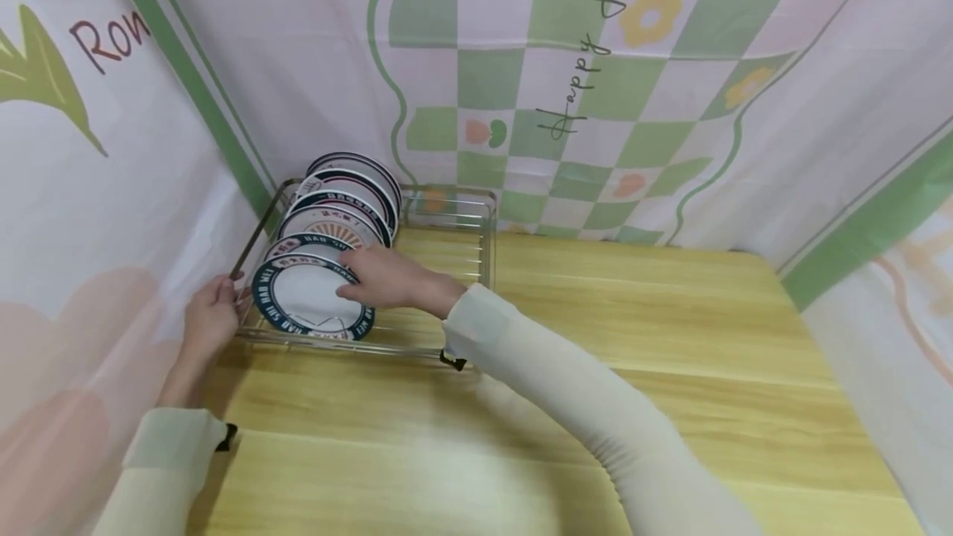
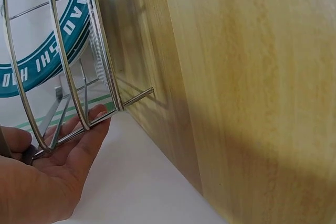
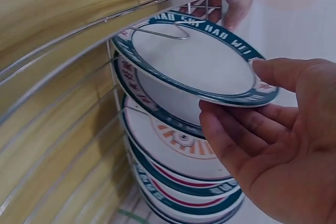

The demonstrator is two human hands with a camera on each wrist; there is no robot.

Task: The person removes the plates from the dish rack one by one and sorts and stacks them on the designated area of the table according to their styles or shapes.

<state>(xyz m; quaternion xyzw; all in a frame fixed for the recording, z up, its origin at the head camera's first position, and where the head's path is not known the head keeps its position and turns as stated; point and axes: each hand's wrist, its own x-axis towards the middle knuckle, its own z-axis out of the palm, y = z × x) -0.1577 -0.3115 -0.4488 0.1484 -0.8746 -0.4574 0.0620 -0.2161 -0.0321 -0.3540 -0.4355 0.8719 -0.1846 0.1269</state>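
My right hand [image 1: 380, 277] pinches the front plate [image 1: 308, 296] by its right rim, with my thumb on its face and my fingers behind. This plate is at the near left corner of the rack [image 1: 387, 349], which sits by the far left corner of the table [image 1: 476, 453]. My left hand [image 1: 211, 317] holds the rack's left side. The other plates [image 1: 331, 230] lean in a row behind. I have only the rim, so my plate could slip. If I yank it, it might knock the next one, or the rack could slide.
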